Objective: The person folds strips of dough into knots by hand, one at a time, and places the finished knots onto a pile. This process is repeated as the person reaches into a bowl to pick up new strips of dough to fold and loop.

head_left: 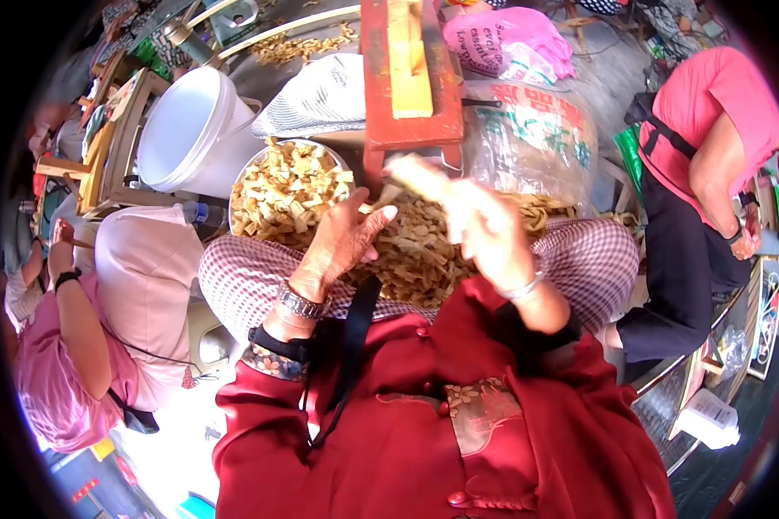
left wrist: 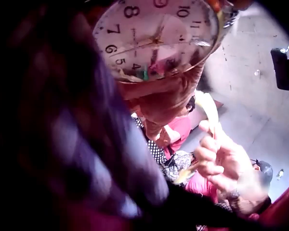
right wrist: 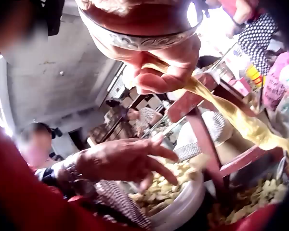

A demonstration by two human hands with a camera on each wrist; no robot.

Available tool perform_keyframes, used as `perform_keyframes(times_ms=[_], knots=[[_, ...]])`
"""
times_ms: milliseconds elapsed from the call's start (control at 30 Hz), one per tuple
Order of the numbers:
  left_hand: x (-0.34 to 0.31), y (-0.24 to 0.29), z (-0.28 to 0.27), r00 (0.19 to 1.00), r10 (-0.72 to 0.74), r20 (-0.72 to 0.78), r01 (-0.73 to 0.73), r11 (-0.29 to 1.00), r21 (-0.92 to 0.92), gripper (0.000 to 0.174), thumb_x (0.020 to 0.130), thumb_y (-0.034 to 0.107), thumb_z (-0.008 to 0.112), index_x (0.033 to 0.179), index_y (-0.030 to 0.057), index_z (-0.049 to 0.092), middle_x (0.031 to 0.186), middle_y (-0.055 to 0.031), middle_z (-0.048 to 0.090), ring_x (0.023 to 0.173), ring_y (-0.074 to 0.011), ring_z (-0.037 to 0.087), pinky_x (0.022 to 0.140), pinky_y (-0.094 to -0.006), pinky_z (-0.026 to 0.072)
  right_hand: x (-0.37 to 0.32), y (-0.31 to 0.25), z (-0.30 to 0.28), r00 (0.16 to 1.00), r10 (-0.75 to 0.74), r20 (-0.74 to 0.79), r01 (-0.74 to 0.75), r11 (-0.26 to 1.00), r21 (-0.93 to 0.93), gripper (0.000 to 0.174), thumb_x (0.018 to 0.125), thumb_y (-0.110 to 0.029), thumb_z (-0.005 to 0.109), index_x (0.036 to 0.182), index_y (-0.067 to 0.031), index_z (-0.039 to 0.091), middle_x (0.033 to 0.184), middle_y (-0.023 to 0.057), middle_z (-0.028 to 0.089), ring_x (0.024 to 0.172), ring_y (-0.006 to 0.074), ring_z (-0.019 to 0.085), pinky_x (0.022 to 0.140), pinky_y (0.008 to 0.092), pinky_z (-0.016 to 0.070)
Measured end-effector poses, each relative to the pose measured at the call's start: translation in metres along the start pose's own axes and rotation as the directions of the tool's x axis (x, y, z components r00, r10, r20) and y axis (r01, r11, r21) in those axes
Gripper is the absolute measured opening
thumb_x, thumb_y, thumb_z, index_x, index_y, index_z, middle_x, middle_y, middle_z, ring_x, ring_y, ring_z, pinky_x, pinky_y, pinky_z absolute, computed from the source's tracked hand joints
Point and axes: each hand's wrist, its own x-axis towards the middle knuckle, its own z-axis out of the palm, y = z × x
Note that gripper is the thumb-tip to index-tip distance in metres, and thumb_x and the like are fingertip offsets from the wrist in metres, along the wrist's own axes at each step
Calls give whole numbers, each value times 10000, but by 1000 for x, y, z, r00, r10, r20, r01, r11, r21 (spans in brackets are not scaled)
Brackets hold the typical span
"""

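My right hand (head_left: 492, 229), blurred in the head view, grips a long, limp, pale-yellow strip (right wrist: 236, 118) that looks like a dried vegetable. The strip hangs out past the curled fingers in the right wrist view. My left hand (head_left: 346, 232) is just right of a white tub (right wrist: 195, 192) full of cut yellowish pieces (head_left: 290, 186), its fingers loosely spread and bent. A small blurred pale piece (right wrist: 199, 161) shows just beyond those fingers. More cut pieces (head_left: 415, 251) lie heaped in my lap between both hands.
A red wooden bench (head_left: 414, 125) with a yellow wooden block (head_left: 404, 60) stands ahead. Left of it are a white bucket (head_left: 186, 130) and a striped sack (head_left: 320, 99). A clear printed bag (head_left: 532, 138) and pink bag (head_left: 506, 39) lie right. People sit on both sides.
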Motion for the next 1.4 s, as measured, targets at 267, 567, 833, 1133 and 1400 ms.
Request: perform_keyframes(times_ms=[267, 567, 833, 1133, 1400], knots=[[-20, 13, 29, 719, 41, 694, 612, 436, -660, 429, 941, 372, 510, 1076, -33, 559, 833, -70, 639, 659, -109, 592, 621, -252, 527, -40, -6, 74, 836, -377, 398, 432, 900, -54, 129, 859, -125, 612, 927, -36, 548, 787, 95, 522, 696, 279, 560, 604, 366, 435], [-43, 49, -1, 982, 32, 184, 126, 611, -781, 118, 920, 154, 566, 891, 40, 566, 532, 87, 364, 406, -15, 290, 361, -164, 264, -46, -38, 64, 953, -183, 239, 120, 959, 258, 131, 940, -108, 507, 961, 22, 516, 792, 131, 539, 696, 252, 572, 605, 353, 439], [-93, 65, -10, 959, 282, 1, -246, 839, -486, 122, 908, 103, 576, 957, -8, 586, 644, 4, 520, 511, -47, 434, 454, -197, 334, -23, -28, 67, 966, -163, -199, 185, 978, 100, 235, 963, -198, 481, 1027, 13, 560, 835, 47, 625, 735, 86, 565, 646, 237, 458], [-95, 72, -17, 543, 838, -53, -687, 480, 546, 128, 798, 20, 636, 915, 8, 586, 879, -110, 621, 758, -230, 619, 655, -269, 481, -14, -27, 41, 921, -254, 296, 300, 946, -124, 217, 893, -196, 531, 784, -9, 542, 605, 156, 517, 541, 293, 553, 504, 371, 415], [-89, 37, -11, 943, 332, -36, -276, 714, -644, 313, 864, 147, 653, 1099, -20, 532, 840, -55, 633, 572, -38, 495, 495, -156, 370, -28, -13, 40, 943, -236, 234, 255, 965, -56, 281, 948, -305, 491, 930, -29, 541, 794, 166, 591, 741, 355, 599, 609, 394, 449]])
